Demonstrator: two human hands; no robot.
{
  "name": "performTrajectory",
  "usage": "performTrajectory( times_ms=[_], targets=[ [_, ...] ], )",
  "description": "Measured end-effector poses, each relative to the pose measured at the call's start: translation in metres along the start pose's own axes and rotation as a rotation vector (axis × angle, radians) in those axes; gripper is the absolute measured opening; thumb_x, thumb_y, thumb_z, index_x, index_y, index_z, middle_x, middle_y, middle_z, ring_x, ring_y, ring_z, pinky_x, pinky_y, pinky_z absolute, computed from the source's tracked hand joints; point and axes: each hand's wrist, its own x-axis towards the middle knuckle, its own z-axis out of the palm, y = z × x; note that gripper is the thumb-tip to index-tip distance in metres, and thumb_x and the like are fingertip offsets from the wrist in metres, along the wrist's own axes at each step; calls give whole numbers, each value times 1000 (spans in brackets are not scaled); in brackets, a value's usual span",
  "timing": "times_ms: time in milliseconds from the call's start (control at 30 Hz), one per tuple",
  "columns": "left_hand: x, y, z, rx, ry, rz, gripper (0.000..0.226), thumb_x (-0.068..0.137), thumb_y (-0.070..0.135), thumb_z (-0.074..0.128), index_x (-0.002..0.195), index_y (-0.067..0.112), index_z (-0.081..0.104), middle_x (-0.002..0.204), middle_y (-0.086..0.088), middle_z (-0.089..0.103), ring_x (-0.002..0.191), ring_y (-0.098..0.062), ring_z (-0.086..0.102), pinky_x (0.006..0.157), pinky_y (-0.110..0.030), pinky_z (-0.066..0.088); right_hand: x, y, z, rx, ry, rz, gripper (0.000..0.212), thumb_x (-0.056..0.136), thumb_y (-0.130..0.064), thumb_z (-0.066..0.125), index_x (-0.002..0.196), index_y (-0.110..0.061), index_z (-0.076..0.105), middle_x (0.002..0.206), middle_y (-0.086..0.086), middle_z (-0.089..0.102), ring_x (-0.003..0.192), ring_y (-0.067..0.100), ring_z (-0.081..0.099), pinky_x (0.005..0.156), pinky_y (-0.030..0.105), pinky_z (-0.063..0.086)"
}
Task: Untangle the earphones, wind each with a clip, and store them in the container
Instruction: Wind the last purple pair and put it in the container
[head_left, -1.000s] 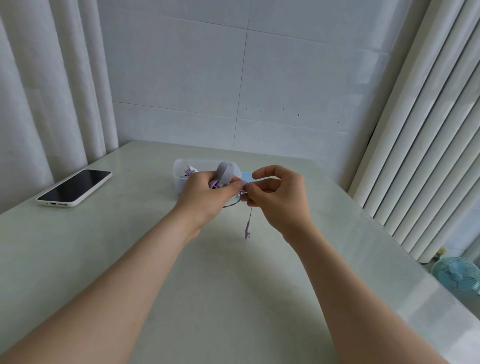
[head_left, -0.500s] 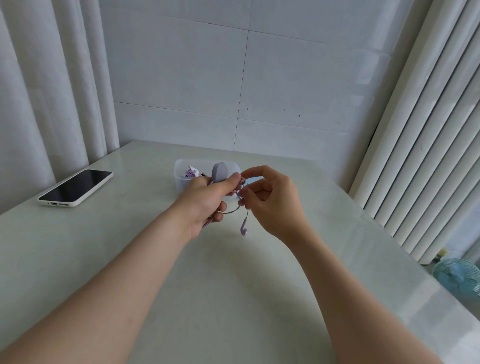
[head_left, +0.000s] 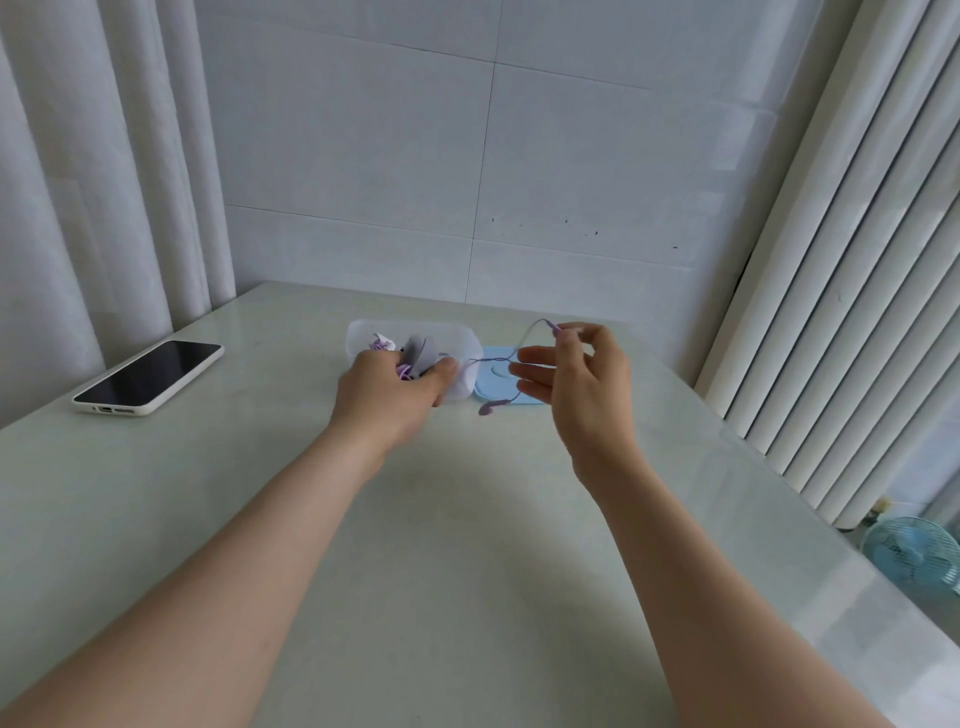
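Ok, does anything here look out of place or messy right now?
Only the purple earphone cable: it is not fully wound on the grey clip in the left hand. It stretches to the right hand, and one earbud trails by the blue lid.

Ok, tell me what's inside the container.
A purple-and-white bundle lies at the container's left end. The left hand, holding a grey clip and purple cable, covers the front; what lies beneath cannot be seen.
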Motion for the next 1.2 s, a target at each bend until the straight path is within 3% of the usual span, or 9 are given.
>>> performTrajectory(
  times_ms=[133, 300, 433, 533, 633, 800, 900, 1033, 1200],
  targets=[
    [6, -11, -6, 236, 161, 55, 42, 88, 49, 73, 72, 12, 61, 69, -4, 60, 73, -31, 57, 56, -31, 38, 3, -2, -6, -45, 169, 122, 29, 104, -27, 43, 103, -4, 61, 82, 17, 76, 68, 28, 78, 76, 54, 65],
    [8, -15, -1, 164, 145, 90, 32, 87, 43, 73, 87, 11, 71, 74, 1, 64, 74, -25, 58, 60, -31, 42, -4, 0, -16, -741, 86, 217, 30, 84, -27, 55, 76, 2, 56, 55, 2, 66, 57, 28, 61, 53, 35, 50],
    [9, 1, 1, -362, -89, -97, 21, 86, 32, 73, 89, 11, 69, 81, -4, 54, 52, -18, 38, 50, -26, 31, -4, 9, -13, -1106, -4, 43, 4, 86, -15, 58, 88, -12, 57, 105, 11, 59, 95, 36, 51, 78, 35, 39],
    [2, 15, -2, -690, -287, -219, 23, 88, 30, 66, 98, 9, 68, 80, -5, 56, 47, -14, 38, 49, -26, 27, -6, 10, -3, -816, -63, -263, 46, 85, 3, 52, 128, -7, 65, 130, 11, 64, 119, 31, 57, 94, 24, 38],
    [-3, 23, -7, -900, -412, -244, 31, 96, 29, 46, 105, 5, 63, 76, -7, 55, 50, -16, 39, 55, -29, 27, -23, 4, 14, -555, -238, -402, 61, 75, 10, 50, 130, -14, 63, 122, -5, 71, 113, 19, 66, 99, 26, 50],
    [-10, 28, -14, -1180, -543, -229, 29, 98, 24, 36, 111, 5, 54, 83, -8, 54, 64, -18, 45, 66, -30, 34, -46, -3, 35, 36, -514, -22, 60, 80, -1, 57, 133, -20, 38, 108, -1, 63, 79, 15, 67, 74, 29, 60],
    [-6, 26, -13, -1285, -478, -222, 26, 105, 20, 34, 117, 5, 51, 86, -8, 57, 71, -19, 53, 75, -30, 43, -44, -5, 34, 17, -536, 104, 55, 98, -6, 56, 145, -23, 33, 112, 12, 67, 64, 21, 66, 68, 34, 57],
    [5, 19, -9, -1331, -316, -212, 26, 111, 20, 45, 117, -1, 60, 103, -15, 61, 83, -23, 72, 91, -43, 61, -38, 5, 36, -277, -421, -22, 25, 103, -13, 49, 124, -27, 54, 98, -8, 79, 59, 10, 58, 58, 31, 48],
    [9, 9, -2, -1063, -216, -134, 20, 108, 20, 56, 113, 5, 67, 113, -13, 66, 100, -20, 77, 74, -36, 64, -36, -1, 33, -477, -426, -92, 12, 99, -15, 57, 101, -18, 69, 82, -11, 80, 48, 0, 53, 52, 26, 46]
  ],
)
